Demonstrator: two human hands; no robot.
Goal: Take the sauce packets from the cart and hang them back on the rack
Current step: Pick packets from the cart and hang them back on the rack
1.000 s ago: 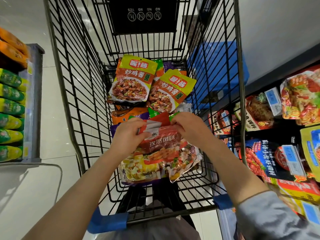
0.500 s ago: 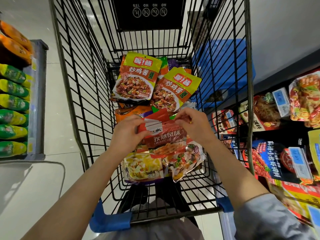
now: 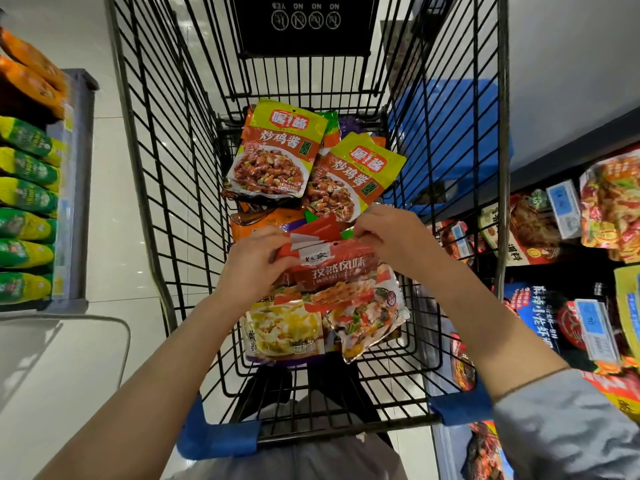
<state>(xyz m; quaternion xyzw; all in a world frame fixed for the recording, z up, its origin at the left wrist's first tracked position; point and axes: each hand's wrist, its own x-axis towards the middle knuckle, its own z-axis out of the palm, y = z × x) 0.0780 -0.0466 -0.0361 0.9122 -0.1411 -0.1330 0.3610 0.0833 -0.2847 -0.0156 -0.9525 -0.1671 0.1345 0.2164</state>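
Holding a fanned bunch of sauce packets (image 3: pixel 332 289) above the cart (image 3: pixel 498 168), you had both hands at its top edge. The front packet was red with white lettering; behind it hung a yellow-pictured packet (image 3: pixel 284 327) and a clear-edged one showing vegetables (image 3: pixel 367 323). Your left hand (image 3: pixel 252 268) gripped the upper left of the bunch, fingers curled round the packet tops. Your right hand (image 3: pixel 391 233) pinched the upper right edge between thumb and fingertips.

Deeper in the basket, two yellow-and-orange chicken sauce packets (image 3: pixel 277 154) lay on top of further packets, so collection from the cart was not finished.

By judgement, the step in hand was gathering and squaring the bunch before transfer. The rack (image 3: pixel 568 299) stood just to your right, carrying hung packets and blue price tags (image 3: pixel 595 327). The next move would call for aligning the hang holes at the packet tops, which were not discernible in this view, and lifting the bunch clear of the cart's side wall toward a free peg. A second shelf (image 3: pixel 72 202) of green and yellow bags stood at your left.
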